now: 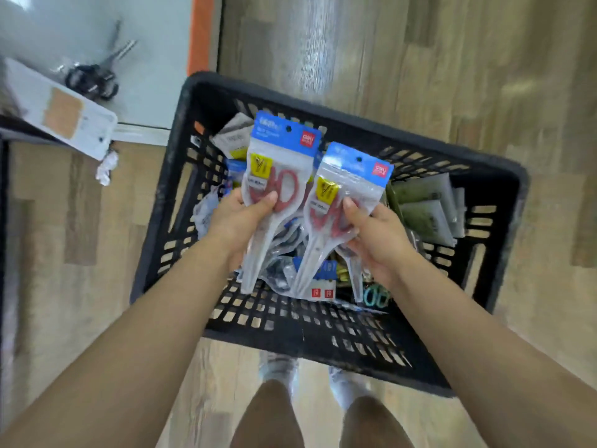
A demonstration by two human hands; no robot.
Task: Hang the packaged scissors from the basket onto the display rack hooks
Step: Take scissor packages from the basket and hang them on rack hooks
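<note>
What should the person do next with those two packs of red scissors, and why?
Probably lift both packs up and turn toward the rack. The left hand already grips one scissors pack and the right hand grips another, both held above the black basket, hang holes on top.

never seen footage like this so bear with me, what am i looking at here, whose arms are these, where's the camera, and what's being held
There is no machine here. A person wears one camera on the head, so the single picture looks down over their own bare arms to the wooden floor.

The left hand has its grip on a clear packet of red-handled scissors with a blue header card. The right hand holds a second, matching packet. Both packets are lifted above a black slotted plastic basket standing on the floor, which holds more packaged goods. At the upper left, black-handled scissors show against a pale panel, too blurred to say more.
</note>
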